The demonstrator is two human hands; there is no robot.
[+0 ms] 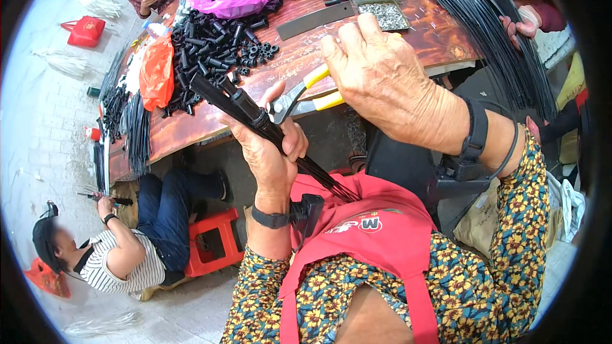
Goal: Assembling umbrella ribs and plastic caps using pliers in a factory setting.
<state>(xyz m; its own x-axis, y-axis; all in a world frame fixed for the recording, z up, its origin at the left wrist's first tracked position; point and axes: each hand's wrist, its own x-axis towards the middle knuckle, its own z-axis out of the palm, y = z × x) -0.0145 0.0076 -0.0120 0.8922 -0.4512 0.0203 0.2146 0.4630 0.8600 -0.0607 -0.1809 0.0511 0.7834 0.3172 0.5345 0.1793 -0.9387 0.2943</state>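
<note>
I watch through a fisheye camera on the wearer's head, looking steeply down. The hands (389, 83) sit close, mid-view, the apron (376, 251) below; the table (440, 38) lies farther off at top, the floor (51, 130) along the left.

lane over bare tabletop (290, 60) past those pliers (328, 100), black plastic parts (210, 44) heaped left, grey bar (315, 20) behind, long black rods (459, 19) blocking right
</note>
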